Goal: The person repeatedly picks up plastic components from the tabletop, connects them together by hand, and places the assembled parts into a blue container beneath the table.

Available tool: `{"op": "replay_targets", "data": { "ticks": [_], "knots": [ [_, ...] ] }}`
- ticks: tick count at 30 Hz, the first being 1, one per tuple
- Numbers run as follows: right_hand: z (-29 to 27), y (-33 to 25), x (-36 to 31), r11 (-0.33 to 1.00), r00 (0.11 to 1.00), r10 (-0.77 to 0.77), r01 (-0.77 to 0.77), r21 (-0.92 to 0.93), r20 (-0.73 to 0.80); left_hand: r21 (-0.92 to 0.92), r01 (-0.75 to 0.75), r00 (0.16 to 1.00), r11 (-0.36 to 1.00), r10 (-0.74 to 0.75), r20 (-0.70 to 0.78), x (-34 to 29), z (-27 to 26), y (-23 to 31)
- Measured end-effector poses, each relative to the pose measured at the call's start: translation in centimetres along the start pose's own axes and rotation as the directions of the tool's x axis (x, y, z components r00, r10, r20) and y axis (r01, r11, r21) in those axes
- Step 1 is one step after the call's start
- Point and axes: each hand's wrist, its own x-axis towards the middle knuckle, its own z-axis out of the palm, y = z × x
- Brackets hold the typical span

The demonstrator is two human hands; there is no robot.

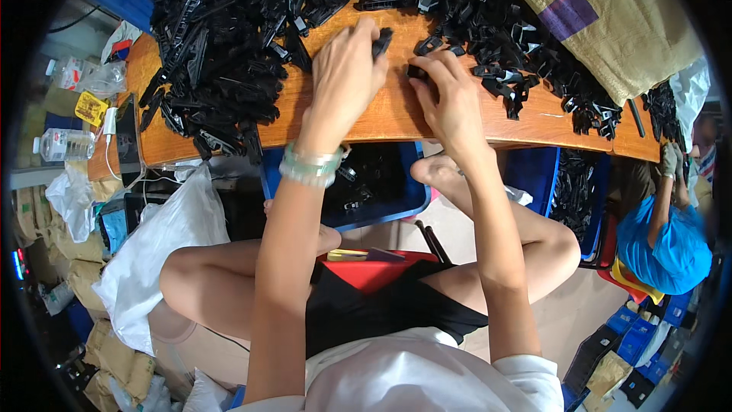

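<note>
My left hand [347, 72] is over the wooden table [393, 111], its fingers closed round a small black plastic part [383, 43] that sticks out past the fingertips. To its right my right hand [454, 99] is also closed, pinching a black plastic piece [416, 72] mostly hidden by the thumb and fingers. The two hands are apart, with bare wood between them. Left of my left hand lies a heap of long black plastic parts [213, 69]. Smaller black clips [507, 84] are scattered to the right of my right hand.
Below the table edge stands a blue bin [389, 217] with black parts in it. Another blue bin [543, 179] is further right. A woven sack [610, 15] lies at the back right. A co-worker in a blue shirt [663, 236] sits at the far right. Plastic bottles [65, 145] lie left.
</note>
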Motion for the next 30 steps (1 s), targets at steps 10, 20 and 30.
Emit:
{"op": "replay_targets", "data": {
  "ticks": [10,20,30],
  "knots": [
    [-0.7,-0.9,-3.4,0.969,0.965,0.224,-0.236,-0.079,-0.135,-0.049,-0.267,0.963,0.963,0.268,0.035,-3.2,-1.6,-1.9],
    [-2.1,-0.8,-2.3,0.866,0.925,0.369,-0.377,0.328,0.088,-0.241,-0.195,0.954,0.951,0.241,0.176,-2.9,-1.7,-2.7],
    [-1.7,0.2,-0.1,0.924,0.951,0.136,-0.223,0.311,0.278,-0.404,-0.055,0.963,0.913,0.155,0.219,-3.1,-1.5,-2.5]
  ]
}}
